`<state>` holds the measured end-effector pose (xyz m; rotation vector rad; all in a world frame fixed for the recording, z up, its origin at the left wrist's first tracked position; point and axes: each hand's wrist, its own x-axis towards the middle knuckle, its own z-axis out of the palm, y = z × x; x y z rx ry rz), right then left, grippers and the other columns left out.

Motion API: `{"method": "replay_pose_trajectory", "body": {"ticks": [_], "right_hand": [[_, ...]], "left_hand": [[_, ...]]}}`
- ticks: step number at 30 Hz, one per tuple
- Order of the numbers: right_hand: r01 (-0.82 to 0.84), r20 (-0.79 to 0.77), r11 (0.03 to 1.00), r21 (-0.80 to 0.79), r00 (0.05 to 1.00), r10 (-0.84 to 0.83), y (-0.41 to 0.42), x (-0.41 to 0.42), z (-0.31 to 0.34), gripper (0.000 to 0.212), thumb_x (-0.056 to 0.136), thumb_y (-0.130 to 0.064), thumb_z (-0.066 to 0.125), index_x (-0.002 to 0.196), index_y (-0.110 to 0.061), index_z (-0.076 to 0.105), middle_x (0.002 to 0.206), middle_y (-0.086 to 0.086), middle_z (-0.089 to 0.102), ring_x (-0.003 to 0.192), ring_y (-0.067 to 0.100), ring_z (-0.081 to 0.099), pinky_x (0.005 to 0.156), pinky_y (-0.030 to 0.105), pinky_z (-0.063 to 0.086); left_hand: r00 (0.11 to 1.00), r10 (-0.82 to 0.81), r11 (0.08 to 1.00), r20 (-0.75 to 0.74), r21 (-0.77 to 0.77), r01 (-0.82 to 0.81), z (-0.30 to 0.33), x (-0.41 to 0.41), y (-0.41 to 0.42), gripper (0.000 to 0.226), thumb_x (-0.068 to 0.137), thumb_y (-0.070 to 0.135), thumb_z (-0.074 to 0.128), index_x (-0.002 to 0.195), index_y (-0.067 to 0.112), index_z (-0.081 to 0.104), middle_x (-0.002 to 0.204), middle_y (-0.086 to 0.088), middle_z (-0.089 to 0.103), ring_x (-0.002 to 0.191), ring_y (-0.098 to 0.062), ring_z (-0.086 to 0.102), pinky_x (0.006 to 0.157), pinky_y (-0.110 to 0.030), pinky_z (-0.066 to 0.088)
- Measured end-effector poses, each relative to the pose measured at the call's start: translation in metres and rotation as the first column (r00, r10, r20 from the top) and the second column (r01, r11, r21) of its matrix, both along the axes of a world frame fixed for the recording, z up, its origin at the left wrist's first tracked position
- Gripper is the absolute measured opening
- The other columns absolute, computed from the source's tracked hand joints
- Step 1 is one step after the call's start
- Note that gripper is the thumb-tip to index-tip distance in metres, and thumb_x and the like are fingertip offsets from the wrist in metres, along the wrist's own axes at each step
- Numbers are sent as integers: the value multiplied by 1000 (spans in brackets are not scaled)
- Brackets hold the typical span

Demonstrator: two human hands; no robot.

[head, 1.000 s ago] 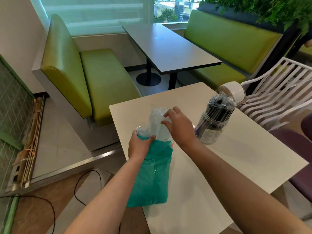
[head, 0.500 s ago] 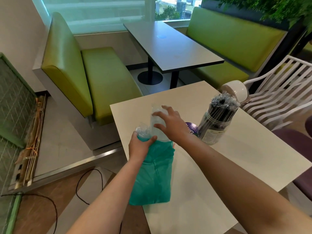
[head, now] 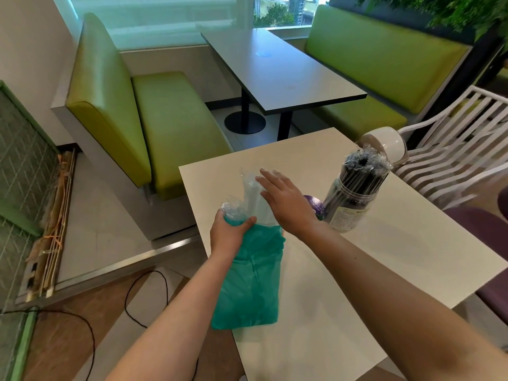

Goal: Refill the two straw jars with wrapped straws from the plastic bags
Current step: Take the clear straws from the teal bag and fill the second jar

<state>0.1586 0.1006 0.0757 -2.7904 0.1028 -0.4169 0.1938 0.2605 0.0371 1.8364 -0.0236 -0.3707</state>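
Observation:
A clear plastic bag of teal wrapped straws (head: 247,281) lies over the near left edge of the white table (head: 384,257). My left hand (head: 229,232) grips the bag near its crumpled clear top. My right hand (head: 286,204) hovers over the bag's clear mouth with fingers spread and straight, holding nothing. To the right stands a clear jar (head: 353,199) packed with dark wrapped straws. Its white lid (head: 387,145) lies just behind it. A purple lid or object (head: 314,206) shows partly between my right wrist and the jar.
A white slatted chair (head: 453,149) stands off the table's right side, and purple seats (head: 494,295) sit at the far right. Green booth benches (head: 170,119) and a grey table (head: 280,70) lie beyond. A black cable (head: 129,298) runs across the floor at left.
My right hand has let go of the bag's clear top and opened, its fingers now spread above it. The left hand keeps its grip on the bag.

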Motion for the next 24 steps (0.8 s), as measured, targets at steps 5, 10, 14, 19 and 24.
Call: {"method": "replay_pose_trajectory", "body": {"ticks": [5,10,14,19,24], "right_hand": [[90,167,996,-16,982,-86,11,-16,9,35,97,-35,51,130,-25,55,150,0,40,143,24,27,118,43,19],[172,310,960,223,921,-237,41,-45,4,11,84,-10,59,94,-14,60,103,1,56,98,19,49,85,33,43],[120,104,894,431,978,-181,63,-55,-11,12,93,-11,56,101,-16,63,105,-8,54,91,6,55,81,17,46],[222,-54,811,541,972,-230,69,-60,-15,12,97,-20,54,107,-23,60,98,-9,60,80,5,57,66,15,44],[324,-278,692,645,943,-182,67,-57,-14,26,95,-18,57,121,-20,60,105,-3,62,95,11,57,71,12,42]], "left_hand": [[1000,-19,998,-9,-53,18,2,-4,8,77,62,55,84,125,23,52,121,1,63,111,-22,61,96,-45,53],[999,-20,990,-28,-143,16,6,-8,19,65,65,43,87,118,23,56,113,1,67,103,-20,65,92,-44,55],[997,-40,980,-64,-196,27,9,-12,20,58,68,38,86,116,23,57,111,0,67,102,-20,65,92,-44,55],[993,-73,973,-95,-226,50,13,-20,23,56,72,34,85,119,21,56,110,-1,67,101,-20,66,91,-43,56],[984,-121,951,-129,-300,78,15,-24,25,50,73,31,85,114,23,58,109,-3,70,98,-21,69,87,-43,58]]}}
